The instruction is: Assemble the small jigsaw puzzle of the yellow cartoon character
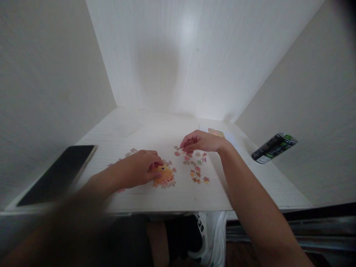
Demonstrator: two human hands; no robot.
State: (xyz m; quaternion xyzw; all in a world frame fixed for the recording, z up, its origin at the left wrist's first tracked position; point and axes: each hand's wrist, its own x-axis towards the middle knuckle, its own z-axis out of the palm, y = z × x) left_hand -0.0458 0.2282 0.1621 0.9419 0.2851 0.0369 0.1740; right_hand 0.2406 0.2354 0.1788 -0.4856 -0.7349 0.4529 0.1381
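Observation:
A partly joined jigsaw puzzle (165, 177), orange and yellow with a dark eye-like spot, lies on the white tabletop. My left hand (140, 167) rests at its left edge, thumb and bent index finger closed against it; the other fingers are curled out of sight. To the right, my right hand (204, 141) hovers low over loose puzzle pieces (197, 168) in pink, orange, brown and green. Its fingertips are pinched together at a puzzle piece (184, 151), partly hidden by them. More pieces (132, 151) show behind and beneath my left wrist.
A black tablet-like slab (58, 174) lies at the left. On the right stands a dark can (274, 148) with green parts, near the side panel. A small picture card (216, 132) lies behind my right wrist. White panels (172, 55) enclose the tabletop (172, 202).

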